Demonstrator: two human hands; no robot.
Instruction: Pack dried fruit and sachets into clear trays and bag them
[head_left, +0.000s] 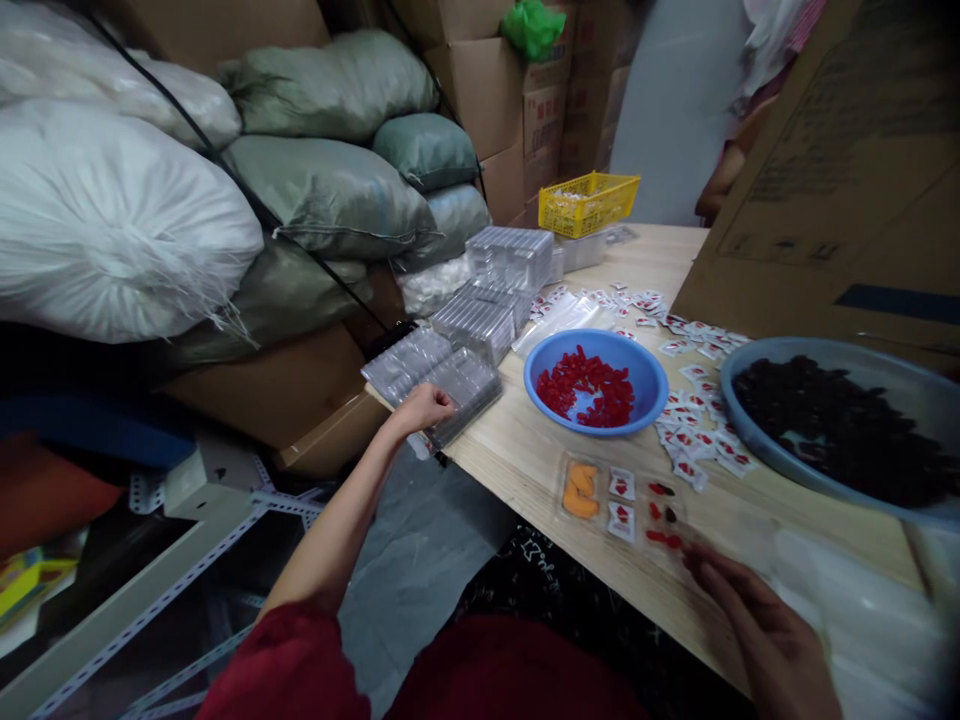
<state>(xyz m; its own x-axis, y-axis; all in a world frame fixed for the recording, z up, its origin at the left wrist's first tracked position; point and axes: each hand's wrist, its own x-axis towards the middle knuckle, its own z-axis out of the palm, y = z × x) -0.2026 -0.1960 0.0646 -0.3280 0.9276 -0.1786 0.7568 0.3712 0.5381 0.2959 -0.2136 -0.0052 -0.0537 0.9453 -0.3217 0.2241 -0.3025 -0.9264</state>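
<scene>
A clear plastic tray [604, 497] lies flat on the pale wooden surface [517, 465], close to the front edge and just in front of the blue bowl [646, 400]. It is see-through and shiny, and it has little parts inside. The left part has fat orange pieces [581, 490]. The middle has two small white packets [622, 484] with red pictures, one above the other. The right part has red bits [664, 540] and black bits [670, 515].

The person's right hand [757, 610] is at the right end of the tray, with its fingers pinched close together. It is blurry, so I can't tell if they hold anything. The left hand [426, 408] reaches out to a stack of clear trays [472, 385] by the edge. Its fingers are curled in, and I can't tell if they grip one.

The blue bowl is round and has a heap of red pieces [585, 390] in it, with some of the bottom showing. On the right, a big pale blue tub [765, 456] holds lots of dark pieces [855, 430]. Many loose packets [694, 435] are spread between bowl and tub. At the back, a yellow basket [589, 212] with holes has small whitish things inside.
</scene>
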